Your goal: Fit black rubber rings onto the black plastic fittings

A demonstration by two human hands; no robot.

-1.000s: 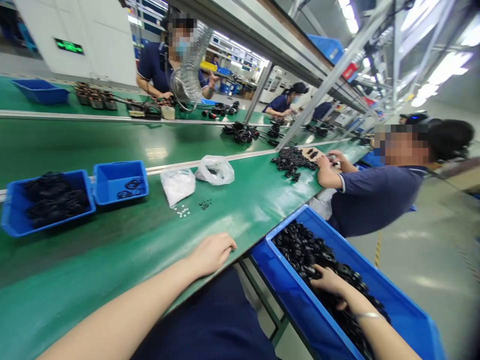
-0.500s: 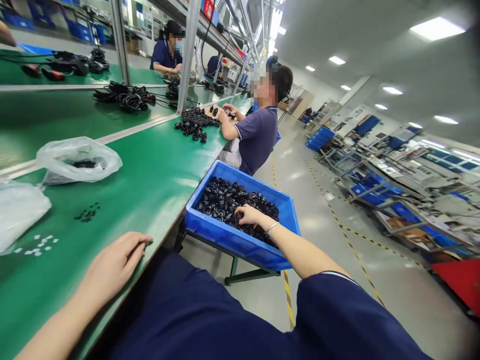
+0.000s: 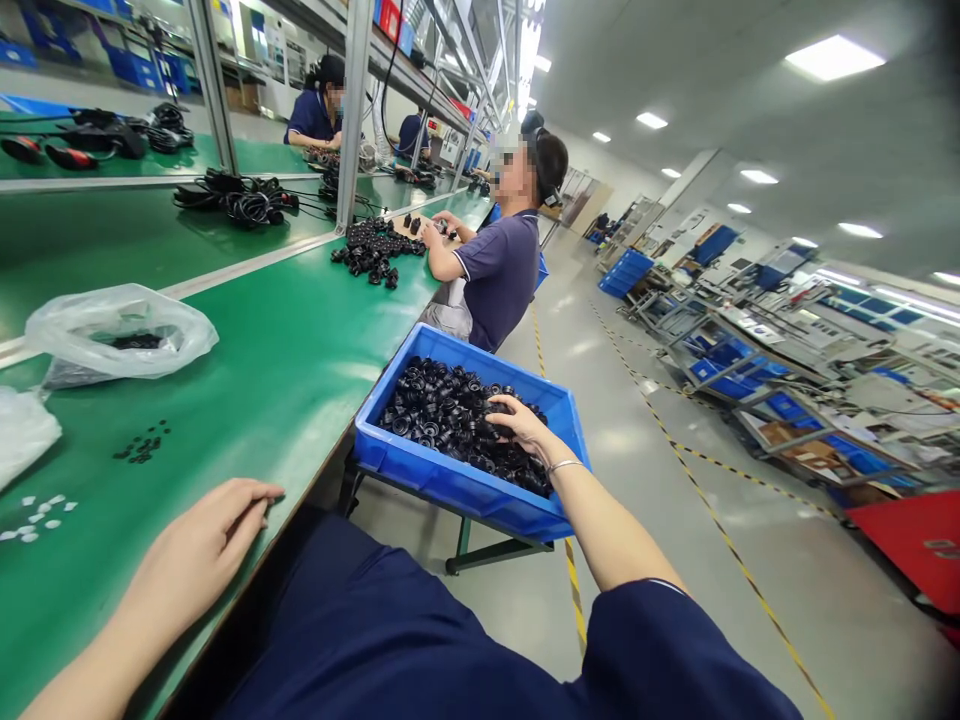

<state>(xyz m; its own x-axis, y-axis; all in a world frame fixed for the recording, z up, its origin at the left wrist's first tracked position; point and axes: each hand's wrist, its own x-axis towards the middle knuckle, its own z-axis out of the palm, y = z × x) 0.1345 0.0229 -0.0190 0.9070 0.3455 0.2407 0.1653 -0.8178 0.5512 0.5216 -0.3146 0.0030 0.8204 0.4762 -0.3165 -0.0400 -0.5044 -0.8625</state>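
Observation:
My left hand (image 3: 199, 545) lies on the green tabletop (image 3: 300, 400) at its near edge, fingers stretched out and holding nothing visible. My right hand (image 3: 525, 428) is inside a blue plastic bin (image 3: 465, 490), over a heap of small round black plastic parts (image 3: 439, 405). Its fingers curve round a black part in the heap; the fingertips are partly hidden among the pieces. Left of my left hand are small black pieces (image 3: 142, 445) and small white pieces (image 3: 37, 520), scattered on the table.
An open clear plastic bag (image 3: 127, 340) with dark pieces stands on the table, beside another white bag (image 3: 22, 430). Farther along, a co-worker (image 3: 502, 255) sits by a pile of black parts (image 3: 375, 250). Coiled black cables (image 3: 240, 195) lie behind a metal post (image 3: 352, 130).
My right hand has shifted slightly within the bin, and its fingers are spread wider over the parts. The view has turned a little; my left hand stays at the table edge.

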